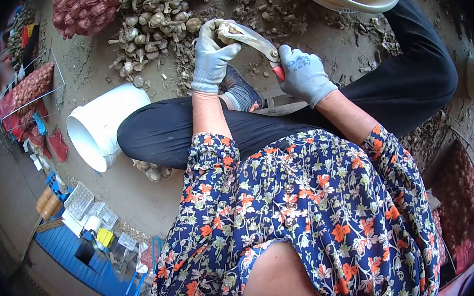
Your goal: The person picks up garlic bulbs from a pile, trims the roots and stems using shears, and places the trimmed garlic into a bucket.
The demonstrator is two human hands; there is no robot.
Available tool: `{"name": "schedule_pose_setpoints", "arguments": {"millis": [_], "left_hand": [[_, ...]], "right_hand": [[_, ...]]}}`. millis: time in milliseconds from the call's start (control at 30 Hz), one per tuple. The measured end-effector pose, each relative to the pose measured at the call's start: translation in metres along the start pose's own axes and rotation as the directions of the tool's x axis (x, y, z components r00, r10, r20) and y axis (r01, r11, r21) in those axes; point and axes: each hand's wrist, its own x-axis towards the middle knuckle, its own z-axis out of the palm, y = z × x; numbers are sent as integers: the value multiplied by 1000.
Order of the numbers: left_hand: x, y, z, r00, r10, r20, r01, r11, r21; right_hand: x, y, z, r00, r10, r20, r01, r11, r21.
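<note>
My left hand (210, 58), in a pale grey work glove, is closed around a garlic bulb (224, 32). My right hand (305, 75), gloved the same way, grips the red handle (278, 73) of a pair of garden shears. The long metal blades of the shears (257, 42) reach across to the garlic, and their tips meet it at my left fingers. Exactly how the blades sit on the stem is hard to make out. Beyond my left hand lies a heap of garlic bulbs (157, 20) with stems.
A red mesh sack of garlic (89, 0) stands at upper left. A white bucket (109, 123) lies on its side by my left knee. A pale basin (351, 1) sits at the top. Cut stems and dry scraps (271, 15) litter the ground. More filled sacks (461, 190) stand at right.
</note>
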Motion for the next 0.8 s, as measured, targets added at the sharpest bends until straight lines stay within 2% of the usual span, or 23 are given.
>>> {"name": "schedule_pose_setpoints", "arguments": {"millis": [67, 133, 200, 233, 267, 333, 400, 467, 533, 600, 633, 667, 733, 800], "left_hand": [[4, -6, -5, 998, -51, -22, 52, 997, 63], [5, -23, -13, 997, -58, -41, 58, 998, 4], [8, -26, -13, 993, -117, -18, 114, 987, -117], [7, -26, -6, 990, -112, -84, 95, 978, -187], [8, -24, -4, 990, -116, -80, 100, 978, -183], [12, -25, -2, 980, -120, -160, 78, 967, -244], [9, -21, -5, 977, -172, -128, 145, 970, -194], [9, -18, 0, 983, -153, -98, 135, 976, -169], [7, -16, 0, 991, -114, -68, 102, 983, -154], [6, -10, -2, 984, -172, -44, 170, 984, -50], [7, -9, -1, 992, -120, -48, 122, 992, 38], [8, -9, 2, 991, -122, -46, 124, 992, 37], [10, -11, 11, 995, -84, -47, 93, 958, 272], [10, -12, 13, 992, -96, -76, 115, 947, 301]], "right_hand": [[7, 1, 4, 998, 19, 54, -21, 999, 41], [12, 0, 10, 977, 47, 209, -76, 988, 134], [11, 3, 13, 979, 61, 194, -91, 985, 150], [10, 6, 14, 982, 73, 176, -102, 982, 160], [8, 8, 14, 981, 77, 176, -106, 980, 165], [5, 10, 9, 988, 143, 66, -154, 961, 228], [2, 10, 6, 982, 165, 97, -182, 962, 206], [1, 13, 9, 995, 99, -18, -98, 991, 87], [3, 12, 0, 995, 92, 31, -93, 995, 37], [5, 10, -3, 994, 79, 78, -79, 997, -11], [4, 11, -3, 995, 67, 80, -65, 997, -34], [4, 11, -4, 995, 57, 80, -52, 997, -60], [3, 10, -10, 992, 66, 111, -59, 996, -67], [2, 6, -8, 986, 74, 149, -63, 995, -78]]}}
